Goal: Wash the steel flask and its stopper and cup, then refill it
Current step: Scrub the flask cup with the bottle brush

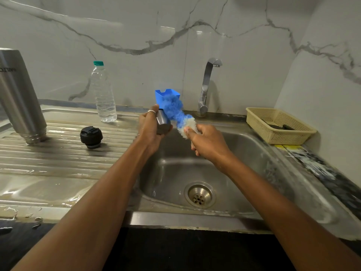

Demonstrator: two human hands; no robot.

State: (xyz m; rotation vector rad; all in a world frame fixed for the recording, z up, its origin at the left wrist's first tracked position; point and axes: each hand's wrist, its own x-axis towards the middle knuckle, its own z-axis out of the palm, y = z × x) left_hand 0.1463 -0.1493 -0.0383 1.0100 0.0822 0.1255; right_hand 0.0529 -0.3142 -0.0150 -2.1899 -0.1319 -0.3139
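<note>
The left hand (150, 132) grips a small cylindrical steel cup (163, 123) above the rear left part of the stainless steel sink basin (244, 157), fingers curled round its side, with a ring on 1 finger. The right hand (207, 142) is closed round the handle end of a fluffy blue and white bottle brush (178, 112). The brush runs up and to the left from that hand, and its blue head lies against the top of the cup, just beside the left hand's fingertips; whether it reaches inside the cup I cannot tell. Well apart to the left, the tall brushed steel flask (19, 94) stands mouth down on the wet ribbed steel draining board (58, 157) of the desk. The round black stopper (91, 136) sits on the same board, between the flask and the left hand. A clear plastic water bottle with a green cap (103, 94) stands upright near the marble-patterned wall. A blue plastic holder (167, 93) shows behind the brush, a chrome tap (207, 85) rises to its right, and a beige perforated plastic basket (289, 136) sits at the basin's far right.
</note>
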